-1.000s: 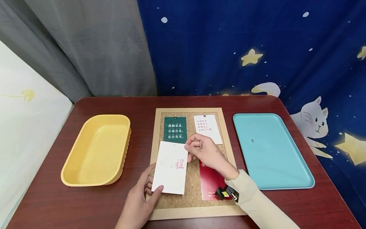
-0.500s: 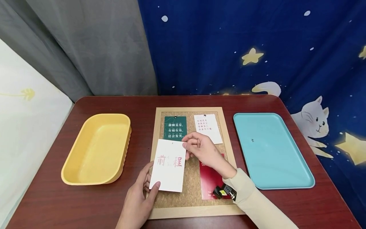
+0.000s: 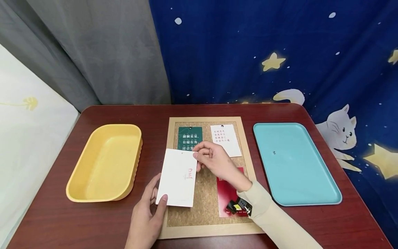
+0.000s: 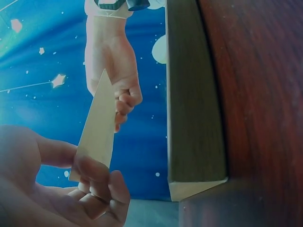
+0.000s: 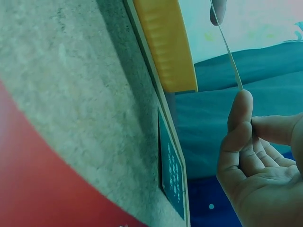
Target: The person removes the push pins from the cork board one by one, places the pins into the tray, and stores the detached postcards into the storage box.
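Note:
Both hands hold a white card [image 3: 177, 181] above the left part of a wood-framed cork board [image 3: 206, 204]. My left hand [image 3: 147, 209] grips its lower left corner, thumb on top and fingers behind. At the upper right corner, my right hand [image 3: 214, 160] pinches it between thumb and forefinger. Faint red characters show on the card, and a small mark sits at its top middle. In the right wrist view the card [image 5: 232, 61] appears edge-on, apart from the board. A green card [image 3: 189, 135], a white card with red text [image 3: 226, 138] and a red card [image 3: 228, 197] lie on the board.
A deep yellow bin [image 3: 107, 162] stands left of the board. To the right lies a turquoise tray [image 3: 298, 173] with one tiny shiny object [image 3: 274, 153] on it. Beneath everything is a dark red wooden table [image 3: 155, 112], with curtains behind it.
Both hands have carried the white card left and slightly up, in small steps. The lettering on it looks different as its angle shifts. The board, bin and tray stay put.

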Motion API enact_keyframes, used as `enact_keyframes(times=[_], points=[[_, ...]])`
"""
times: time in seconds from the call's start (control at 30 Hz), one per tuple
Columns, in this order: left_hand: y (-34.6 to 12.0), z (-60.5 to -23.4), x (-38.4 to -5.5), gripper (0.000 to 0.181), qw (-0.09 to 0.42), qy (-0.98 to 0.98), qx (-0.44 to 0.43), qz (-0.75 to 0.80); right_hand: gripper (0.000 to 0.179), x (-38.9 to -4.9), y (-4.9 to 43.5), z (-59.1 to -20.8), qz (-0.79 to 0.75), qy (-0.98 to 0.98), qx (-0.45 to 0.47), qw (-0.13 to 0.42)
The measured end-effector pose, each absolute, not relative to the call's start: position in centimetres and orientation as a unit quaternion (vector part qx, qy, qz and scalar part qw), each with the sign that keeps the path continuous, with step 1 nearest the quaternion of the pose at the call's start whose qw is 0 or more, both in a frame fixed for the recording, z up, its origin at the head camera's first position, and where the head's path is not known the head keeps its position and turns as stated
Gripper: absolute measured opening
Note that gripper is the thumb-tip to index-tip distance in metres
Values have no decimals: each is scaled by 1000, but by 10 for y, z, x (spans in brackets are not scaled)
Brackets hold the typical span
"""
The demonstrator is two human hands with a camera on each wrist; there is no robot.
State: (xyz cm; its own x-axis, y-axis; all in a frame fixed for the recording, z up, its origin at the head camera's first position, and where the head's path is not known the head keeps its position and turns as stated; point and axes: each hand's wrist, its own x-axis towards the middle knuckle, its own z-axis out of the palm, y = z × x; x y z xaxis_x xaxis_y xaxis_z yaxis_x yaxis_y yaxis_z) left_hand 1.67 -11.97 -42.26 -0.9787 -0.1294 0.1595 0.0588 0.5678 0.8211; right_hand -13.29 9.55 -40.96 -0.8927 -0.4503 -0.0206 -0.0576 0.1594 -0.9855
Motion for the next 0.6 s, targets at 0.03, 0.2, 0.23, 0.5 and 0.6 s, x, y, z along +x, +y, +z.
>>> enact_keyframes(times=[0.03,0.2,0.23,0.5,0.6], points=[[-120,-422,17,66,104,-879,20,-464,17,-134,94,-409,-626,744,-173,156],[-123,-420,17,65,106,-878,27,-467,15,-136,88,-407,-625,745,-175,153],[-124,-420,17,65,106,-877,28,-467,15,-136,88,-407,-624,746,-175,152],[-129,-417,15,64,111,-874,35,-472,16,-137,84,-403,-619,749,-182,148],[-131,-416,15,62,109,-872,42,-476,16,-137,82,-403,-618,750,-184,146]])
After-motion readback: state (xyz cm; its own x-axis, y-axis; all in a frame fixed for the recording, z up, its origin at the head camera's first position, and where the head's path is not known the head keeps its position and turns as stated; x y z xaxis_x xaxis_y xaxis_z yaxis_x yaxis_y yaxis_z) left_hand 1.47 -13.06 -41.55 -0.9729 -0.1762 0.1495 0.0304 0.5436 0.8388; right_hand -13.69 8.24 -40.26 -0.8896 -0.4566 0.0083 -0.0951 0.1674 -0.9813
